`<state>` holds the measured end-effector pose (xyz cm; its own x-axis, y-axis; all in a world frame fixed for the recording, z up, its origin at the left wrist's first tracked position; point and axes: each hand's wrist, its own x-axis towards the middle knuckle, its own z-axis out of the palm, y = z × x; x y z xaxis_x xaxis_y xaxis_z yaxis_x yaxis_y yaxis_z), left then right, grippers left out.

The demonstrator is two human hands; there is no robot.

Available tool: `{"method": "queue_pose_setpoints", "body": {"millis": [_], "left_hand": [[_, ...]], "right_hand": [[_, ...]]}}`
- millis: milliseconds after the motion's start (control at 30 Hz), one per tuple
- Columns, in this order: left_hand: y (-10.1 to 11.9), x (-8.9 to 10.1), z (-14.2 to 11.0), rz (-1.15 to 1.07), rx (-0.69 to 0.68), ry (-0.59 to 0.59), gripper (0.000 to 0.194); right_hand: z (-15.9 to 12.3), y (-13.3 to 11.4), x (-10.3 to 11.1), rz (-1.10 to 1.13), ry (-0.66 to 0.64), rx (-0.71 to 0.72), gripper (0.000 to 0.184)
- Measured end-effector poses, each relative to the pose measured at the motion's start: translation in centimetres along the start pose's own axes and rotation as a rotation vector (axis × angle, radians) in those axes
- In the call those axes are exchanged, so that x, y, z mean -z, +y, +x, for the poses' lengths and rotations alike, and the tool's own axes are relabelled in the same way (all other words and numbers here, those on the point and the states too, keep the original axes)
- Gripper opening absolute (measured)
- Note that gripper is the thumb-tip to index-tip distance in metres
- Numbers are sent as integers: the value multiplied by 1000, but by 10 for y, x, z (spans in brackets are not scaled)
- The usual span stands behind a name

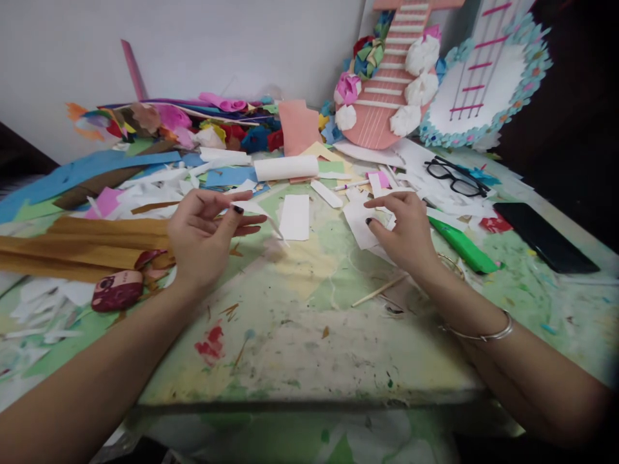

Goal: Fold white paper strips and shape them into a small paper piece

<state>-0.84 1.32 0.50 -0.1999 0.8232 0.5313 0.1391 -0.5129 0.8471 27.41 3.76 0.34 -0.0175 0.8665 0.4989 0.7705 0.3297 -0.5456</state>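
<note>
My left hand (206, 229) is raised over the table's left middle, thumb and forefinger pinching a small white paper piece (251, 207) that curves down to a thin tip. On the right, my right hand (399, 225) has its thumb and forefinger apart, with nothing visible between them. Behind its fingertips lie white paper pieces (356, 224); whether the fingers touch them I cannot tell. Between the hands a white paper rectangle (294, 218) lies flat. A thin wooden stick (378, 290) rests below my right hand.
A white paper roll (286, 169) lies farther back. To the right are a green cutter-like tool (461, 245), black glasses (454, 175) and a black phone (546, 236). Brown crepe paper (87, 245) and a maroon case (117, 290) lie left. A pink paper guitar (382, 96) leans behind.
</note>
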Motion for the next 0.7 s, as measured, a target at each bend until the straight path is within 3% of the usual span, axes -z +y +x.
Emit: {"method": "queue_pose_setpoints", "body": {"millis": [67,167,200,267,367,500,600,700], "left_hand": [[2,-5,-6,-39,21,-41,13],[6,-14,-19,-39,39,-122,10],[8,-15,-23,-24,34,-145,9],[10,-17,-30,32,3,-227,7],[11,-14,-37,297,-202,-383,4],[6,-11,-39,682,-493,-556,4],[0,-13,-40,772,-470,-651,8],[-1,-14,-41,784,-402,-657,10]], "right_hand": [[-8,-14,1,159,-132,5,30],[-24,-36,0,606,-659,-9,62],[-29,-41,-2,716,-777,7,71],[-36,-46,-9,846,-862,53,80],[-37,-41,-20,813,-754,50,74],[-31,-28,-24,582,-547,-38,55],[-28,-24,-19,381,-500,112,60],[-29,-25,-17,231,-492,322,49]]}}
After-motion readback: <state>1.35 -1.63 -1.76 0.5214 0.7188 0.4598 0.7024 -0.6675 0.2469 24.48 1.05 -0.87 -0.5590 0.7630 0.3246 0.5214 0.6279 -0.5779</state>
